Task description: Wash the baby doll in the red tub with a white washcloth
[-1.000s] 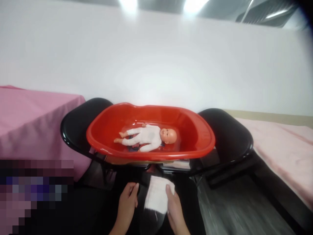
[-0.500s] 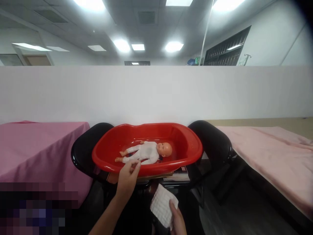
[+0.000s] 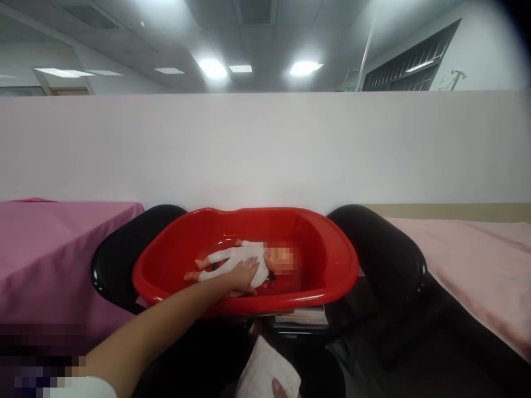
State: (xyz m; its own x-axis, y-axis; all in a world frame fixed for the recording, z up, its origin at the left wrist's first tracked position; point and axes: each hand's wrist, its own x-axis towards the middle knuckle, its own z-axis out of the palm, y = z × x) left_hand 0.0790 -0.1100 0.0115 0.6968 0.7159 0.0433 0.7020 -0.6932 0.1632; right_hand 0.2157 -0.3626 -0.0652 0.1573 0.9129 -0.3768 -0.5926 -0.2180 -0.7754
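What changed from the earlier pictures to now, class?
The left hand went from beside the cloth forward into the tub and now lies on the doll. The right hand still holds the cloth. Doll and tub stayed put.

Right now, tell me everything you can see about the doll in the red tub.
The doll is a baby figure in a white long-sleeved suit, with bare plastic-looking hands and feet. It lies on its back in the red tub, head to the right, legs stretched left. The left hand rests flat on its torso; the right hand, holding a white cloth, is clear of it.
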